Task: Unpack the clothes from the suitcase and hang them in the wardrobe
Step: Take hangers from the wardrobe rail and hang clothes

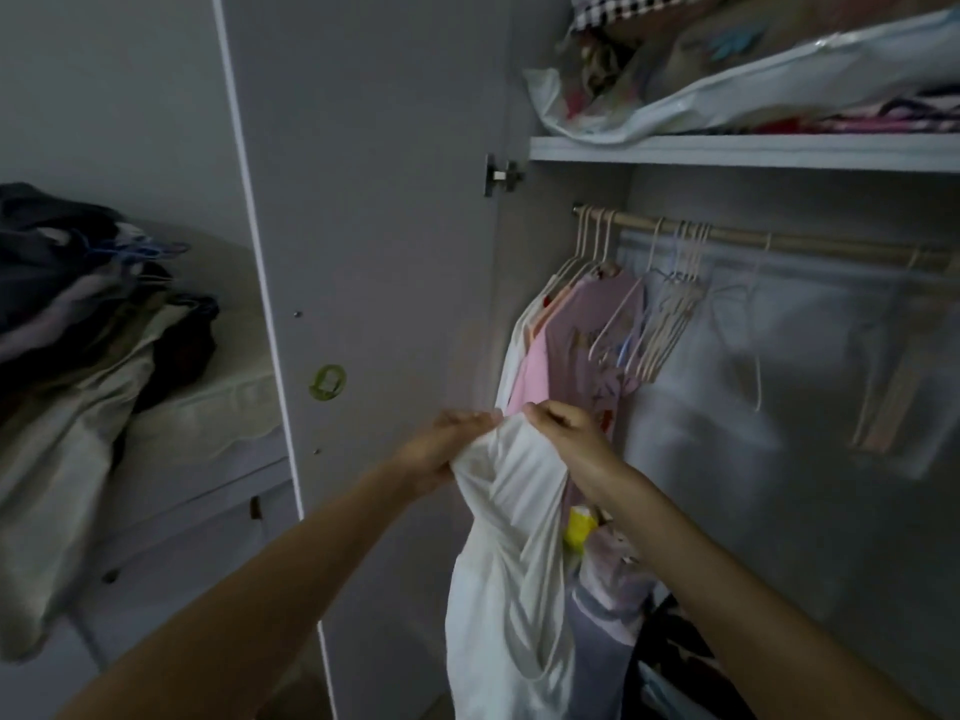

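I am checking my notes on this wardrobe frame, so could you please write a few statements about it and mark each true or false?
1. Both hands hold the white garment. True: the left hand and the right hand pinch its top edge.
2. The rail is bare. False: it carries hung clothes and a bunch of empty hangers.
3. A pink garment hangs at the left end of the rail. True.
4. The shelf above the rail holds only shoes. False: it holds bagged and folded fabrics.
5. The wardrobe door is closed. False: it stands open.
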